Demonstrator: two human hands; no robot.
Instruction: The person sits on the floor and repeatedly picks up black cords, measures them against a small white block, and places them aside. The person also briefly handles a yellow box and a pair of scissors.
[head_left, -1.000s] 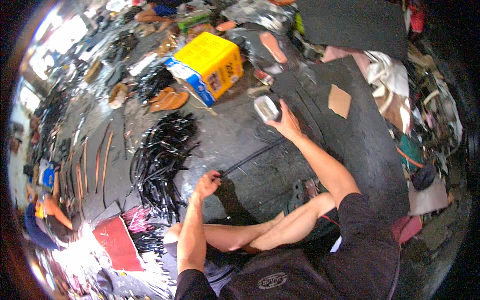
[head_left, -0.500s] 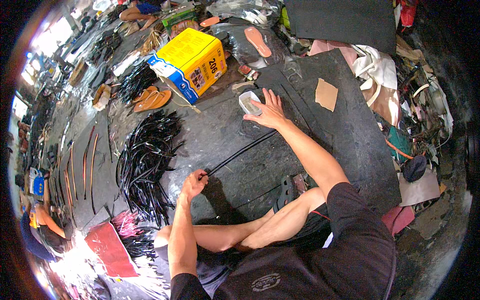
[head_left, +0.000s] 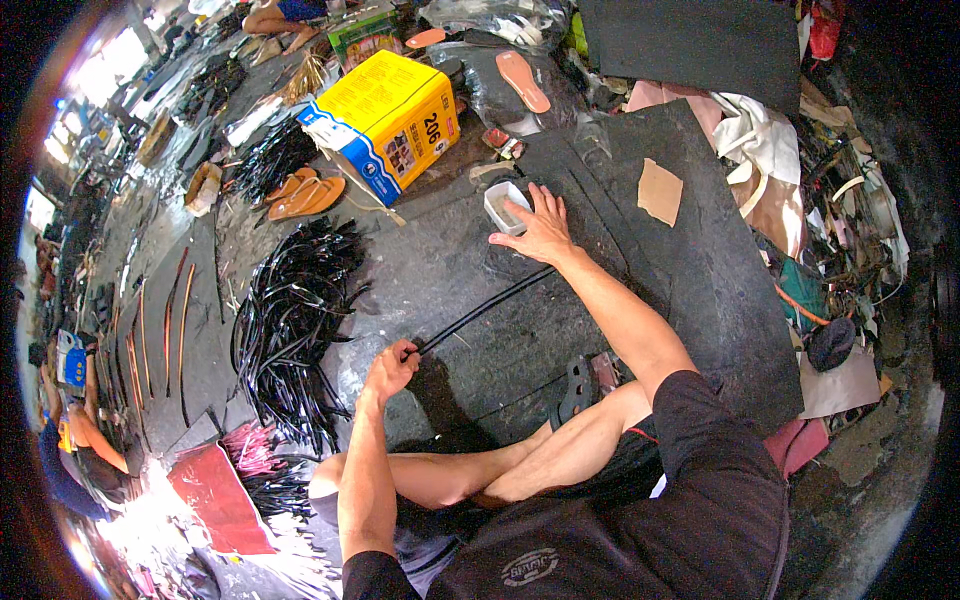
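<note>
I sit on a dark floor mat point(head_left: 690, 290) with my legs folded. My left hand point(head_left: 392, 368) pinches the near end of a long thin black strip point(head_left: 487, 309) that runs diagonally across the floor. My right hand point(head_left: 543, 231) rests at the strip's far end, fingers spread, touching a small white square tub point(head_left: 505, 207). A big heap of black straps point(head_left: 290, 320) lies to the left of my left hand.
A yellow and blue carton point(head_left: 385, 120) stands beyond the tub, orange sandal soles point(head_left: 305, 195) beside it. A tan cardboard piece point(head_left: 659, 191) lies on the mat. A red sheet point(head_left: 220, 497) lies lower left. Clutter rings the right edge. Another person point(head_left: 70, 440) sits far left.
My right hand has slid from gripping the tub's side to lying flat beside it. My left hand stays on the strip's near end.
</note>
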